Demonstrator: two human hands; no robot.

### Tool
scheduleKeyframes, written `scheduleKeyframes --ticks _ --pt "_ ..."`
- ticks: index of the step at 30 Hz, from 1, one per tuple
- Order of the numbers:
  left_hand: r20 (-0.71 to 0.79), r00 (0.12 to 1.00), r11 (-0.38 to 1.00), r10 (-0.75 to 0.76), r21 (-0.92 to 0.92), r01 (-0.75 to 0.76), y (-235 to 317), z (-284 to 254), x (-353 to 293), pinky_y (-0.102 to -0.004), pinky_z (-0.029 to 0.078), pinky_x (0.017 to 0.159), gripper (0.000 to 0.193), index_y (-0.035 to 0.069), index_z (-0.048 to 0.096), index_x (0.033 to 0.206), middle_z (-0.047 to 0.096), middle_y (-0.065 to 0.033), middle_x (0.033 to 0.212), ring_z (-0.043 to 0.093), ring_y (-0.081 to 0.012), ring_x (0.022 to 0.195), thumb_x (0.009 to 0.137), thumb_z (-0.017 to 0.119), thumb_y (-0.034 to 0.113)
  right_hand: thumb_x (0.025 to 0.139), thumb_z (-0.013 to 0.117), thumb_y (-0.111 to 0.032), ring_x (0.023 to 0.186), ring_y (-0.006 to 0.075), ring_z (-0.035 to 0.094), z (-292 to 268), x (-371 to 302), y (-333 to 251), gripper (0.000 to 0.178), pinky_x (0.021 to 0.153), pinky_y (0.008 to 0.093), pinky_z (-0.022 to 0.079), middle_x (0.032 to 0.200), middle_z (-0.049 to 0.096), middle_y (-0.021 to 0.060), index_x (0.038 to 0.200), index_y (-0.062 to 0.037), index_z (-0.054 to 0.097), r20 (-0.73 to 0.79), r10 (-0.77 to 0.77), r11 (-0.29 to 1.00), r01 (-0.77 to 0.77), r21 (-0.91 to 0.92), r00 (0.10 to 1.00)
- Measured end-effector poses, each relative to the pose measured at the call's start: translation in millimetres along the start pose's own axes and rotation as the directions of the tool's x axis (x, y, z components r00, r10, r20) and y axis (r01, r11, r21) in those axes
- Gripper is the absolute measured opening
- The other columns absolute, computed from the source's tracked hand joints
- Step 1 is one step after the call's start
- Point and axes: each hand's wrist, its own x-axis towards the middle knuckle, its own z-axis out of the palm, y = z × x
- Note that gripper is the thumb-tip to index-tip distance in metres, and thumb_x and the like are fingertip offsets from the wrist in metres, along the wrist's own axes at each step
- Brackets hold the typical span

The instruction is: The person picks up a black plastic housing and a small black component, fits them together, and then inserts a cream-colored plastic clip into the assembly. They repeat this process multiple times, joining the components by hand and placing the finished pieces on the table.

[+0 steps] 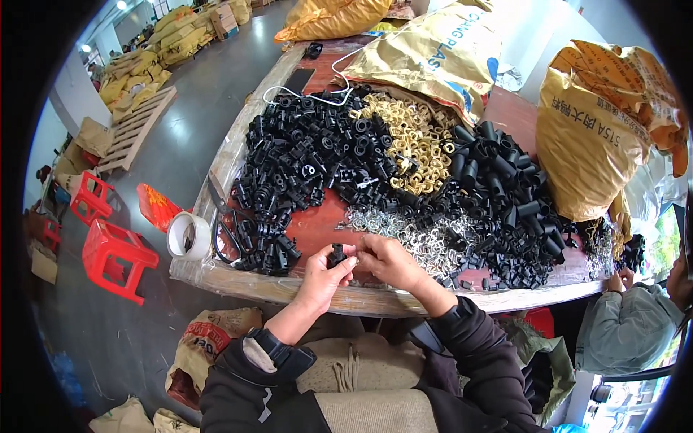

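While left hand (319,280) grips: black fitting (336,255) clamped between thumb and fingers, top end poking out above the thumb.
Right hand (392,263): fingers curled, tips just right of the fitting; can't tell if they're closed on a small part.
Grip: use left as the vise, right for fine work; keep left thumb off the end being worked.
Silvery clips (419,244): just beyond right hand, short reach; probably tangle, pick singly.
Black fittings pile (303,155): beyond left hand; shouldn't need a big stretch.
Table edge (375,303): right below both hands; work inboard so drops stay up.
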Motion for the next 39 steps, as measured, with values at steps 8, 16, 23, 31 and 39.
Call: scheduleKeyframes --ticks 8,16,23,31,39 --pt "0.072 0.983 0.978 0.168 0.11 -0.175 -7 9 5 -0.017 0.036 0.048 0.008 0.004 0.054 0.08 0.051 0.0008 0.062 0.045 -0.0044 0.052 0.077 0.058 0.011 0.085 0.048 -0.016 0.054 0.0042 0.042 -1 -17 10 0.016 0.046 0.0189 0.034 0.061 0.049 -0.0011 0.076 -0.0016 0.051 0.2 0.265 0.702 -0.331 0.63 0.943" --pt "0.086 0.985 0.985 0.149 0.072 -0.155 -1 19 4 -0.0181 0.036 0.048 0.006 0.004 0.053 0.079 0.051 0.0002 0.063 0.045 -0.0051 0.053 0.078 0.056 0.009 0.084 0.05 -0.017 0.054 0.0048 0.043 4 -27 10 0.017 0.049 0.018 0.035 0.065 0.051 -0.0014 0.077 -0.0018 0.051 0.141 0.242 0.51 -0.25 0.823 0.96" --pt "0.198 0.98 0.977 -0.029 -0.201 0.07 2 18 0 -0.0194 0.039 0.051 0.017 0.004 0.05 0.094 0.054 -0.0016 0.078 0.049 -0.007 0.063 0.081 0.051 0.014 0.083 0.05 -0.013 0.071 0.0133 0.056 -2 -35 -1 0.014 0.065 0.0221 0.044 0.078 0.055 0.0044 0.083 0.0012 0.051 0.056 0.175 0.539 -0.143 0.83 0.983" --pt "0.349 0.928 0.918 -0.133 -0.31 0.248 -11 10 0 -0.0214 0.042 0.057 0.035 0.003 0.041 0.116 0.053 -0.0029 0.092 0.052 -0.009 0.074 0.086 0.043 0.021 0.075 0.057 -0.005 0.063 0.0117 0.056 1 -44 10 0.006 0.056 0.0271 0.044 0.07 0.055 0.0041 0.076 0.0003 0.054 -0.12 0.105 0.933 -0.056 0.355 0.987" --pt "0.318 0.935 0.953 -0.16 -0.198 0.23 -18 7 2 -0.0224 0.044 0.064 0.034 0.001 0.042 0.116 0.054 -0.0026 0.092 0.052 -0.0092 0.077 0.087 0.043 0.018 0.068 0.059 -0.001 0.055 0.0208 0.053 0 -40 -1 0.006 0.049 0.028 0.042 0.066 0.051 0.007 0.073 -0.003 0.056 -0.238 -0.113 0.993 0.102 -0.06 0.965"
